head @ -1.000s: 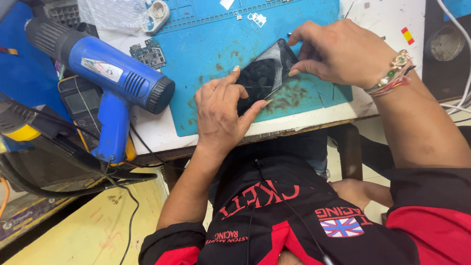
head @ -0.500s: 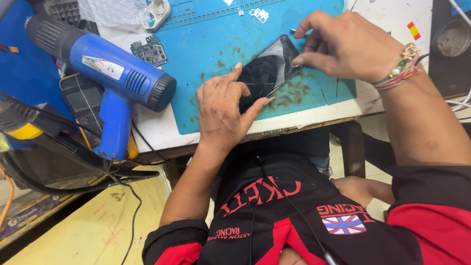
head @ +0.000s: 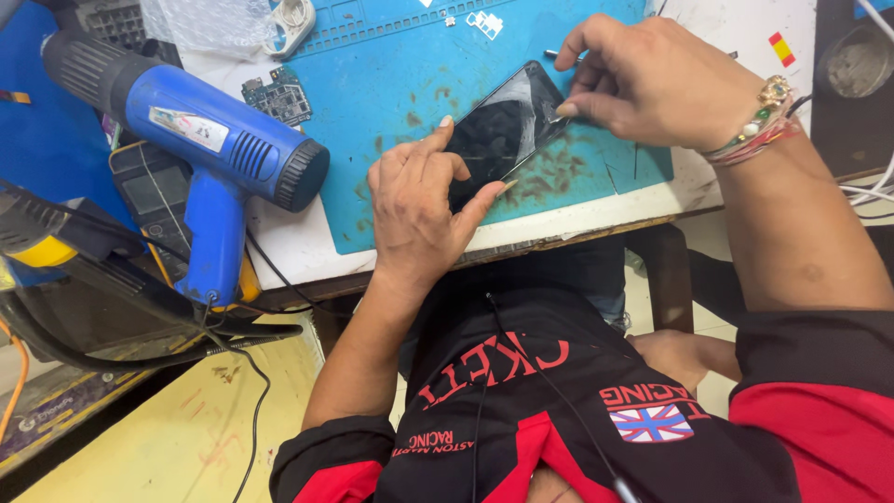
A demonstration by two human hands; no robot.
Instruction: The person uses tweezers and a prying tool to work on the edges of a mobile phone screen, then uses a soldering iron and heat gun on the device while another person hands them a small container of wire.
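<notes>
On the blue work mat (head: pixel 391 84), near its front edge, lay a dark phone (head: pixel 498 130) with a cracked, glossy screen, set at a slant so that its far end pointed up and to the right. The left hand (head: pixel 419 200) pressed down on the near end of the phone — fingers bent and close together over the glass, the thumb stretched out along the lower edge of the handset. The right hand (head: pixel 652 79) came in from the right over the far end; its thumb and forefinger were pinched together at the upper right edge of the phone, seemingly on something thin, though what exactly sat between them could not be told. A beaded bracelet (head: pixel 759 126) with red thread ringed that wrist.

To the left of the mat a blue heat gun (head: pixel 200 140) stood on the white bench top (head: pixel 298 242), its black nozzle turned toward the mat — near the left hand but not touching it. Behind the gun lay a small green circuit board (head: pixel 277 96), just beside the mat's left edge. A few small white parts (head: pixel 484 23) rested at the mat's far side, well apart from the phone.
</notes>
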